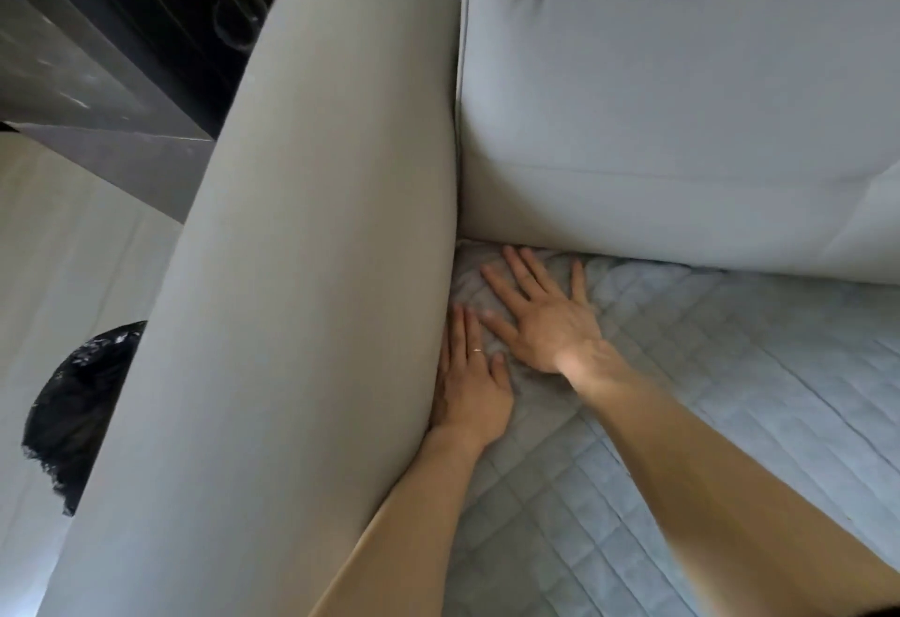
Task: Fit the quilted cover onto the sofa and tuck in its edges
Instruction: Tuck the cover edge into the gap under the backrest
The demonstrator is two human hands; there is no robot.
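Quilted cover [657, 421]: bunched corner beneath both hands; left hand [470, 390] flat beside armrest [302, 275], right hand [545, 319] spread flat, neither gripping, pressing edge into gap

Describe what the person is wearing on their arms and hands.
No sleeves or gloves show anywhere up to the frame edge. The left hand wears a thin pale ring on one finger. The right hand shows no ring, and neither wrist has a watch or band.

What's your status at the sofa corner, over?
Hands: left hand flat on cover against armrest; right hand spread on it at the back corner. Cover wrinkled there, smooth elsewhere. Nothing in the way.
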